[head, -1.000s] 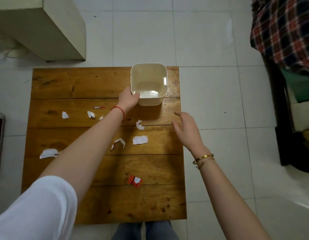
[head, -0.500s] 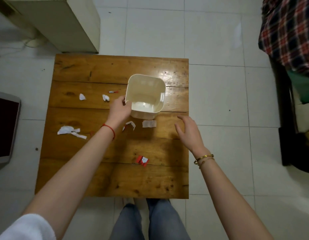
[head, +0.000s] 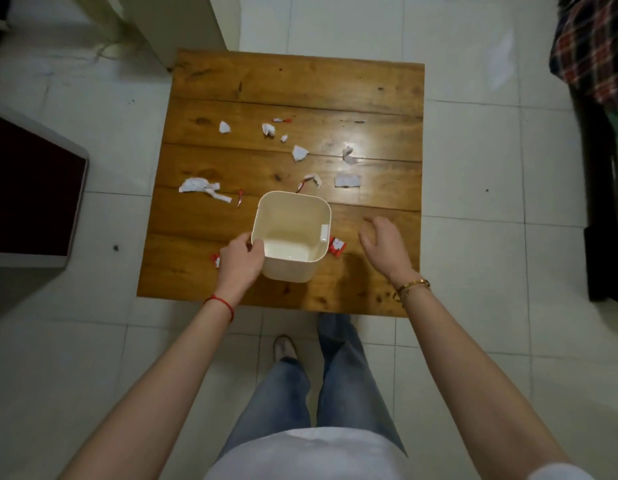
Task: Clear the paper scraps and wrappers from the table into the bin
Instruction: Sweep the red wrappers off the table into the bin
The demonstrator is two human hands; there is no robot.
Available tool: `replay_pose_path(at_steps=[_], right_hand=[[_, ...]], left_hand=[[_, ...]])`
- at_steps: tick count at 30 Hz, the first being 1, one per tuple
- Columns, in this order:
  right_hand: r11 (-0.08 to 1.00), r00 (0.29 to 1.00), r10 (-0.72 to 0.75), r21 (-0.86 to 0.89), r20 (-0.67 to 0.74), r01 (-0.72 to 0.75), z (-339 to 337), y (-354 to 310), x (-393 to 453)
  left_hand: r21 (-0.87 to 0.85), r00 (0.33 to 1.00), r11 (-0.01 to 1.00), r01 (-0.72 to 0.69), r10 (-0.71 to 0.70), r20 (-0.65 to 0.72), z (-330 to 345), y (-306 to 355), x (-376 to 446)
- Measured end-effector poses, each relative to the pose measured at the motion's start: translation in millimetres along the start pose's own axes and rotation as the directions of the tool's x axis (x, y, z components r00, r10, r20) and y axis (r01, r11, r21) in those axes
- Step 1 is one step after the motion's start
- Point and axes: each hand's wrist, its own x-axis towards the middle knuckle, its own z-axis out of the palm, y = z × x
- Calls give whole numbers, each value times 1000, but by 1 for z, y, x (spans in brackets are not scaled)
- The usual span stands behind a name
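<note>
A cream square bin (head: 290,233) stands near the front of the wooden table (head: 300,81), empty inside. My left hand (head: 240,259) grips its left rim. My right hand (head: 383,245) hovers open just right of the bin, holding nothing. A red-and-white wrapper (head: 337,247) lies between the bin and my right hand. Another red wrapper (head: 215,260) peeks out beside my left hand. Several white paper scraps lie beyond the bin, among them a long torn piece (head: 200,186) at the left and a flat piece (head: 348,180) at the right.
A pale cabinet (head: 182,22) stands on the tiled floor behind the table's left corner. A dark-topped unit (head: 30,188) is at the left. Plaid fabric (head: 595,46) and dark furniture line the right side. My legs are just below the table's front edge.
My left hand has pulled the bin from the table's far edge to the near part of the table. My right hand stayed open beside it. The view has pulled back.
</note>
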Motion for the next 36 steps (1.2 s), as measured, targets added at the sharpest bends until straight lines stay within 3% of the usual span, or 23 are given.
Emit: replay_pose_path(at_steps=[6,11,21,27,36], right_hand=[[1000,999,-17,-2,40,18,37,-6,-21],[999,992,6,-53,125,1,78,-6,-28],[989,972,-55,-118,227,84,110,2,-16],[974,958,-47,-198,284,106,122,11,-17],[949,966,-125,-258,226,183,130,26,-16]], left_hand=[[-54,999,999,-6,8,31,-1,-68,-55],[-121,989,988,97,-82,125,16,-122,-88],[-263,971,947,183,-132,198,51,-152,-127],[-223,963,946,235,-195,188,69,-170,-145],[-222,948,929,295,-255,192,107,-204,-142]])
